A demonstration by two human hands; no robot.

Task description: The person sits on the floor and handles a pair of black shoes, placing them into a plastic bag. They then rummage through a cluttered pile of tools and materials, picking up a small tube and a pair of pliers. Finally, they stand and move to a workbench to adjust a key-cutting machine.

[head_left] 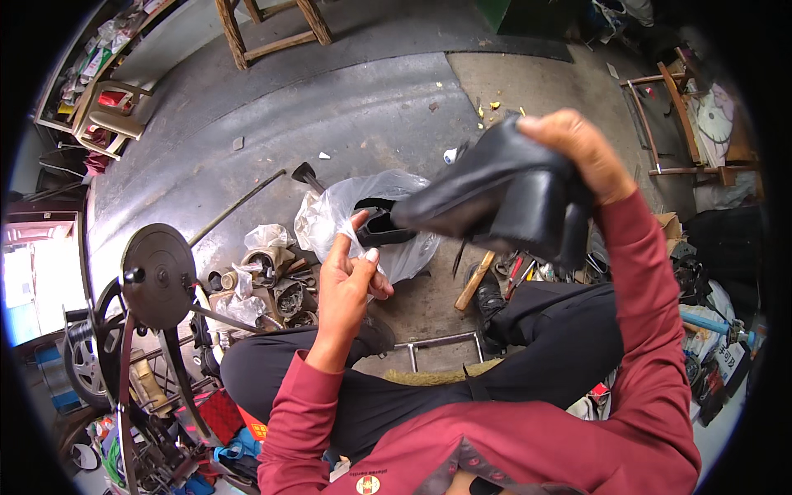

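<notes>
My right hand (577, 153) is closed round the upper end of a black block-heeled boot (470, 194), holding it in the air with the toe to the left. A second heel-like dark shape beside it is blurred, so I cannot tell whether it is another boot. My left hand (351, 272) grips the rim of a clear plastic bag (404, 262), index finger raised at the mouth and thumb outside. Inside the bag's opening lies another black shoe (386, 227), partly hidden by the bag and the boot's toe.
Left of me stands a black machine with a round wheel (158, 275). Scraps and rolls (268, 276) crowd the floor beside the bag. A wooden-handled tool (474, 280) lies near my foot, with other hand tools (520, 272). A wooden stool (276, 41) stands far off.
</notes>
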